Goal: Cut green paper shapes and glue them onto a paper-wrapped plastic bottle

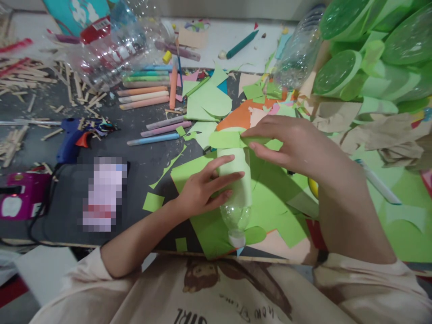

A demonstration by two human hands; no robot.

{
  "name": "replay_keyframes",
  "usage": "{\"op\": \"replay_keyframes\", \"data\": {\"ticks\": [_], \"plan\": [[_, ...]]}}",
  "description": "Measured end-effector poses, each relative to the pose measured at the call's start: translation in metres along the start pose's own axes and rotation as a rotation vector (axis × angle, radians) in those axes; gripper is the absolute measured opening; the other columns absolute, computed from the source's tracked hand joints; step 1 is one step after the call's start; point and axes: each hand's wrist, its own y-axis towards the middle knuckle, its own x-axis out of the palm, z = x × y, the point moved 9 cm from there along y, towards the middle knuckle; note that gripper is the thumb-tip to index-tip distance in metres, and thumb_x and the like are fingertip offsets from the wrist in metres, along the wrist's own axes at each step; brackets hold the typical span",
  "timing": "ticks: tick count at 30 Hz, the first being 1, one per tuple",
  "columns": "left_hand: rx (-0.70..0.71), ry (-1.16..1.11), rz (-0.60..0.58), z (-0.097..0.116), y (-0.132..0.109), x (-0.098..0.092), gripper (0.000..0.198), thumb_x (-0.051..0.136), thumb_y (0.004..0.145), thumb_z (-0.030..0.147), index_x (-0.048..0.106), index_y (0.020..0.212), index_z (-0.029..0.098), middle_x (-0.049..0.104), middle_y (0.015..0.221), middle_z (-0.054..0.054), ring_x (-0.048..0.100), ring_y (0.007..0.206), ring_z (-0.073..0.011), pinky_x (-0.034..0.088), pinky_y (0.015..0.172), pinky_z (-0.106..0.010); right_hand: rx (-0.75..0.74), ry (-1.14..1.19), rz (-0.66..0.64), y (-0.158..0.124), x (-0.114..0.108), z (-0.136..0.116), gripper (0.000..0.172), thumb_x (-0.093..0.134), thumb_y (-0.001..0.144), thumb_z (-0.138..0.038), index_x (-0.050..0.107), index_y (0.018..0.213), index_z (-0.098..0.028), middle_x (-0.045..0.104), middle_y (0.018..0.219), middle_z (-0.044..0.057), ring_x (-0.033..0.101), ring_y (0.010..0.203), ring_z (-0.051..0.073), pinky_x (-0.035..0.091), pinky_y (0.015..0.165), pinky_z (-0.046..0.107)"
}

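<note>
A clear plastic bottle [236,216] lies with its white cap toward me, its body wrapped in pale green paper [245,180]. My left hand [202,186] holds it from the left, fingers spread across the wrap and the thumb not clearly visible. A brighter green paper strip [224,139] with a rounded end lies across the far end of the bottle. My right hand [286,141] pinches this strip between thumb and fingertips near the bottle's right side. Under the bottle are green paper sheets [199,216], and a small rounded green cutout [255,235] lies beside the cap.
On the left are a blue glue gun [70,135], a phone with a blurred screen [104,193] and a magenta box [23,195]. Markers [145,96], wooden sticks [20,76] and clear bottles [118,54] lie farther back. Green-wrapped bottles [388,67] stand at the right.
</note>
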Motion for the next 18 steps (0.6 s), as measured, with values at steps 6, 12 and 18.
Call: {"op": "replay_keyframes", "data": {"ticks": [6, 12, 18], "plan": [[0.004, 0.037, -0.014, 0.0003, 0.0011, 0.0008, 0.038, 0.047, 0.100, 0.026, 0.053, 0.137, 0.027, 0.051, 0.144, -0.014, 0.060, 0.122, -0.0231, 0.057, 0.075, -0.028, 0.085, 0.128, 0.066, -0.0015, -0.0053, 0.0047, 0.030, 0.049, 0.094, -0.036, 0.073, 0.106, -0.023, 0.076, 0.104, 0.008, 0.070, 0.087, 0.026, 0.053, 0.074, 0.037], [0.033, 0.026, 0.013, 0.0045, 0.0049, -0.0024, 0.033, 0.047, 0.100, 0.025, 0.054, 0.132, 0.024, 0.053, 0.139, -0.015, 0.059, 0.122, -0.0205, 0.057, 0.075, -0.025, 0.150, 0.327, 0.069, -0.0030, -0.0068, 0.0052, 0.039, 0.057, 0.090, -0.032, 0.060, 0.128, -0.026, 0.072, 0.093, 0.003, 0.068, 0.077, 0.021, 0.052, 0.068, 0.034], [0.023, 0.004, 0.009, 0.0034, 0.0034, -0.0021, 0.037, 0.049, 0.099, 0.024, 0.053, 0.136, 0.025, 0.052, 0.142, -0.014, 0.061, 0.119, -0.0221, 0.057, 0.075, -0.027, 0.130, 0.339, 0.093, -0.0033, -0.0064, 0.0068, 0.046, 0.057, 0.088, -0.029, 0.054, 0.133, -0.025, 0.071, 0.094, 0.004, 0.066, 0.078, 0.021, 0.054, 0.071, 0.036]]}}
